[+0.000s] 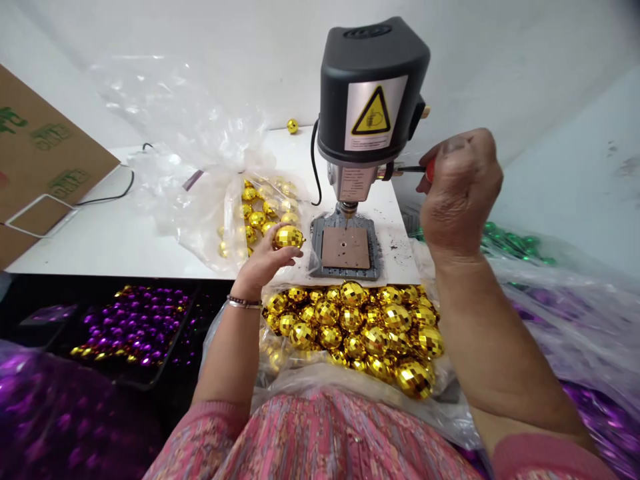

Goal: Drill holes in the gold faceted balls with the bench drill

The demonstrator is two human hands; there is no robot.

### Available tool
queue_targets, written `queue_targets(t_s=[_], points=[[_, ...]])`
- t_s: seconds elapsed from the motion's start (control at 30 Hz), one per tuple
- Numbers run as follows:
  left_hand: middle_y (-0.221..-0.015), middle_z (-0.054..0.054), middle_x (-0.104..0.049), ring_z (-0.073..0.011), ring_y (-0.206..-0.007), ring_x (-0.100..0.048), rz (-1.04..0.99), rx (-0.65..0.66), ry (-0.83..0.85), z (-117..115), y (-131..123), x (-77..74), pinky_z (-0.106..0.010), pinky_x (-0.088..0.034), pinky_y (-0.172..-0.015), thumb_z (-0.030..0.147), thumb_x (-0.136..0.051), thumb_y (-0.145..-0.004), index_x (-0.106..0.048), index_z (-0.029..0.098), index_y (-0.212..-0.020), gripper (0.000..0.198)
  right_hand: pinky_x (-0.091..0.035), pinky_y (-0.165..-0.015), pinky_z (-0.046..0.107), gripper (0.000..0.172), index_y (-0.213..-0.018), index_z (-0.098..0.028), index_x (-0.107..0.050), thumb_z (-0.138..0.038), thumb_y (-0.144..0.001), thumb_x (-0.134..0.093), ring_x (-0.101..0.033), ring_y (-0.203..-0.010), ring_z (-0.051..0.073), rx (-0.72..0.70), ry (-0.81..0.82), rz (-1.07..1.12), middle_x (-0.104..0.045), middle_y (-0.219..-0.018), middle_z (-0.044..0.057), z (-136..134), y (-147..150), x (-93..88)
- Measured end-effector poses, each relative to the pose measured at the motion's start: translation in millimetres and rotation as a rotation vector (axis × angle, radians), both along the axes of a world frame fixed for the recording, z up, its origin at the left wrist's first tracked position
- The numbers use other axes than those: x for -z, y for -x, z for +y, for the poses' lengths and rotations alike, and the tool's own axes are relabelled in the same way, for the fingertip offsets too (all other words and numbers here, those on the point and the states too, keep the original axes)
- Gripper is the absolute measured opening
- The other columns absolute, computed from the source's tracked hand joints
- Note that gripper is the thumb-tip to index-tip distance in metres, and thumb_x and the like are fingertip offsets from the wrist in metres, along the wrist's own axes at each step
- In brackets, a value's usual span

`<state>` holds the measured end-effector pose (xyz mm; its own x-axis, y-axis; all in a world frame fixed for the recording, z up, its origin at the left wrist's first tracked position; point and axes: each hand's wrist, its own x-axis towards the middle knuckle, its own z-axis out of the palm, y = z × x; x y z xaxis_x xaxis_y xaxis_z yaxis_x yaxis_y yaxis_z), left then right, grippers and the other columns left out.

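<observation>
From my end of the feed I see the left hand half curled, fingers bent about a gold mirrored ball, which it holds just to the left of the drill press base, near the front edge of the desk. The right hand is wrapped in a fist at the red knob of the feed lever, out past the desk's right edge. The ball is apart from the brown plate, whose small hole lies below the chuck; I cannot tell how much room there is beneath the tool tip.

I judge that good handling here asks for a light grip low on the ball, since the faceted shell looks thin and slick, with every finger well out of the line under the chuck, as the warning label suggests. I would want the lever fist calm whenever the left hand is near the tip, and the dark shavings by the desk's right front corner kept off the plate so that nothing rocks on it. The clear bag beside the left wrist could snag, and the loose gold balls in front of the desk's front edge could roll if nudged
</observation>
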<state>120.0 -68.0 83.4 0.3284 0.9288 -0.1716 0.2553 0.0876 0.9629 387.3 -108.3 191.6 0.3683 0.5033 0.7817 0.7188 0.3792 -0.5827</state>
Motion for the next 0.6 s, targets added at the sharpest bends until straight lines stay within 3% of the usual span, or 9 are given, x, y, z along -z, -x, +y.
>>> queue_targets(t_s=[0.1,0.2,0.3,0.4,0.6], points=[[-0.1,-0.005,-0.064,-0.0164,-0.079,-0.064,-0.323,0.086,0.135,-9.7,-8.7,-7.3,-0.029,-0.051,-0.067,0.042,-0.074,-0.071,-0.043,0.032,-0.148,0.083,-0.037,-0.063,0.028,0.03,-0.078,-0.022,-0.041,-0.041,-0.101,-0.035,-0.044,-0.058,0.01,0.014,0.002,0.011,-0.048,-0.067,-0.003,0.1,0.8,0.2],[-0.11,-0.008,-0.065,-0.0167,-0.082,-0.064,-0.396,0.149,0.19,-14.8,-21.8,-5.1,-0.029,-0.051,-0.066,0.046,-0.075,-0.073,-0.044,0.033,-0.148,0.083,-0.037,-0.062,0.028,0.03,-0.077,-0.022,-0.041,-0.041,-0.099,-0.036,-0.043,-0.057,0.009,0.009,0.003,0.018,-0.048,-0.066,-0.003,0.0,1.3,-0.4],[-0.119,-0.011,-0.065,-0.0175,-0.088,-0.066,-0.374,0.182,0.233,-11.7,-37.6,3.3,-0.028,-0.052,-0.067,0.049,-0.068,-0.082,-0.046,0.029,-0.148,0.073,-0.039,-0.063,0.028,0.035,-0.077,-0.023,-0.042,-0.048,-0.101,-0.036,-0.044,-0.058,0.009,-0.014,0.021,0.015,-0.048,-0.067,-0.003,-1.0,0.2,-0.8],[-0.111,-0.01,-0.068,-0.0158,-0.083,-0.066,-0.308,0.143,0.259,-2.8,-55.3,11.8,-0.026,-0.052,-0.066,0.041,-0.064,-0.086,-0.048,0.024,-0.146,0.065,-0.042,-0.066,0.028,0.043,-0.078,-0.023,-0.043,-0.058,-0.102,-0.034,-0.046,-0.061,0.009,-0.042,0.033,0.012,-0.047,-0.068,-0.003,-2.3,-0.8,-0.9],[-0.085,-0.005,-0.068,-0.0128,-0.064,-0.061,0.007,0.09,0.029,16.4,-81.5,24.7,-0.025,-0.049,-0.059,0.037,-0.07,-0.084,-0.055,0.015,-0.14,0.062,-0.046,-0.069,0.027,0.045,-0.081,-0.023,-0.045,-0.06,-0.103,-0.031,-0.049,-0.064,0.009,-0.071,0.077,0.003,-0.048,-0.071,-0.002,-5.6,-0.6,-2.1]])
